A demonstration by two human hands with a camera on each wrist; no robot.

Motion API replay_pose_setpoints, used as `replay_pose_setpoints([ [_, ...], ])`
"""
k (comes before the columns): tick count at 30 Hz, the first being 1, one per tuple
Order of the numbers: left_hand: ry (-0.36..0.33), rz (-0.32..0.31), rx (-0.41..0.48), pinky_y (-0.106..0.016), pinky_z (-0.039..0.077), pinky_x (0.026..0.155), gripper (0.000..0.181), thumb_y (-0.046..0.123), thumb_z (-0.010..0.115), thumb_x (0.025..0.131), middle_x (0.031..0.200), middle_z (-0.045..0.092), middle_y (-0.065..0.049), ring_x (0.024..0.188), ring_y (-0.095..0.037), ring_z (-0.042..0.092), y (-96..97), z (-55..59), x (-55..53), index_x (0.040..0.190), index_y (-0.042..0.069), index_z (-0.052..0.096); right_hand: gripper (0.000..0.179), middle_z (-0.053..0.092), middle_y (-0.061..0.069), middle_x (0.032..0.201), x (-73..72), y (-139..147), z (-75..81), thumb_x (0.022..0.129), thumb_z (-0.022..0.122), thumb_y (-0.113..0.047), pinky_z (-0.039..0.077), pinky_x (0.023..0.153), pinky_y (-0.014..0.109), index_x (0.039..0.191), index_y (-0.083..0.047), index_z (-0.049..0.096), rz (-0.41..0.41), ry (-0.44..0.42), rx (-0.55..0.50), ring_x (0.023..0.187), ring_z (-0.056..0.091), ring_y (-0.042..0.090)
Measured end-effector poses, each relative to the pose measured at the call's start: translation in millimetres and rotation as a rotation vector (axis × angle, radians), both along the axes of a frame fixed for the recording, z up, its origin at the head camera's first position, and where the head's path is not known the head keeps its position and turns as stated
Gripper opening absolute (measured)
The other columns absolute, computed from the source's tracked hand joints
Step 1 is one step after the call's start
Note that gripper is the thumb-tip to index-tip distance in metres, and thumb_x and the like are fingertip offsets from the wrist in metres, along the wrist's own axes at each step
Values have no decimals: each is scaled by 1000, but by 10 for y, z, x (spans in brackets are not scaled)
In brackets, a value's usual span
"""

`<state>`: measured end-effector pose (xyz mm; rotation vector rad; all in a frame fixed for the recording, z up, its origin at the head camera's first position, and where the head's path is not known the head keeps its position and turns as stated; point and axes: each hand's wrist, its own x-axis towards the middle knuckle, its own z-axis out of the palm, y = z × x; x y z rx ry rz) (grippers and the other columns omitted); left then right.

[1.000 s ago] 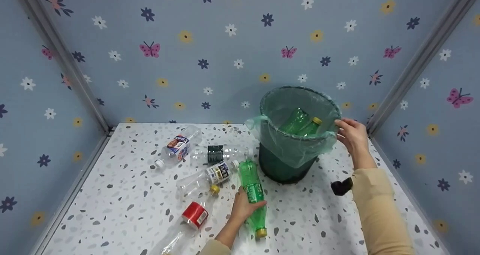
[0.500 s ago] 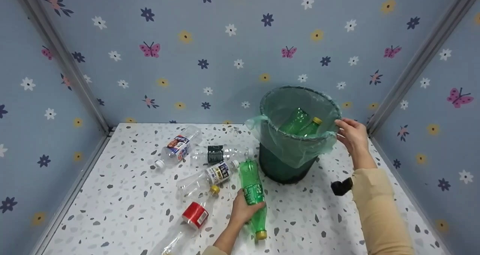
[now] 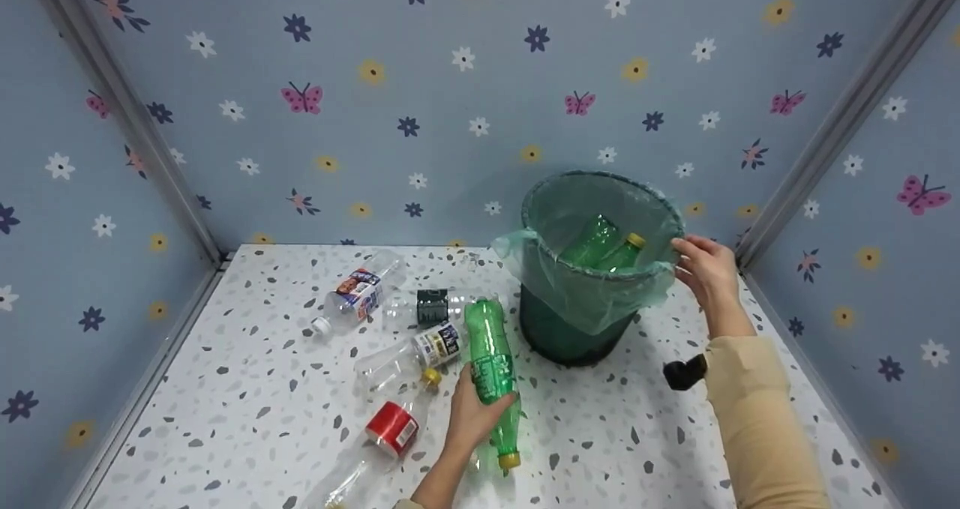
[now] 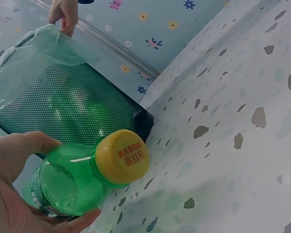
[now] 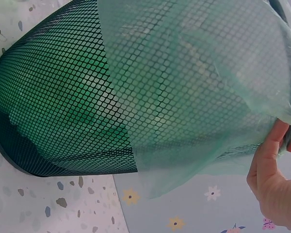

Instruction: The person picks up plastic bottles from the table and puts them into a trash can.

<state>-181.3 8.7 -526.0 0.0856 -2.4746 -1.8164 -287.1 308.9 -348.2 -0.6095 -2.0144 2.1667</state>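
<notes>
My left grip [image 3: 472, 419] wraps a green bottle [image 3: 489, 366], lifting at the bin's [image 3: 592, 269] seven o'clock; my right grip [image 3: 705, 269] pinches its rim. One bottle's binned, four clear bottles [image 3: 405, 355] remain on the bench [image 3: 225, 419].

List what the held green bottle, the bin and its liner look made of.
Green bottle: glossy translucent plastic, likely PET, with an opaque yellow cap. Bin: dark green mesh, probably painted metal. Liner: thin, wrinkled, see-through green plastic film.
</notes>
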Motion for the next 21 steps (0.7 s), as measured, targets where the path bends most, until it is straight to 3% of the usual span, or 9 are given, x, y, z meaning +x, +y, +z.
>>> replay_pose_setpoints([
  [4, 46, 35, 2, -46, 39, 87, 85, 19, 74, 67, 125, 41, -25, 107, -34, 45, -59, 123, -6, 132, -9, 27, 51, 46, 0, 98, -5, 2, 5, 86, 57, -16, 47, 60, 18, 131, -2, 36, -10, -15, 7, 80, 51, 10],
  [9, 44, 50, -1, -47, 33, 94, 88, 18, 74, 67, 133, 33, -24, 116, -35, 39, -129, 307, -23, 136, -5, 23, 48, 47, 0, 98, -17, 6, -10, 87, 56, -18, 47, 62, 18, 129, -2, 38, -4, -25, 36, 83, 52, 11],
  [14, 91, 42, -18, -48, 36, 90, 89, 16, 74, 67, 133, 35, -20, 112, -33, 42, -200, 489, -44, 138, 2, 21, 50, 46, 0, 99, -29, 5, -25, 87, 56, -18, 47, 62, 18, 130, -2, 37, -7, -26, 54, 83, 52, 11],
  [21, 162, 49, -129, -47, 38, 85, 91, 15, 73, 66, 132, 36, -16, 106, -29, 45, -307, 775, -107, 139, 6, 20, 39, 46, 1, 97, -14, 6, -5, 86, 57, -17, 47, 60, 18, 120, -4, 43, -3, -10, 23, 80, 50, 12],
])
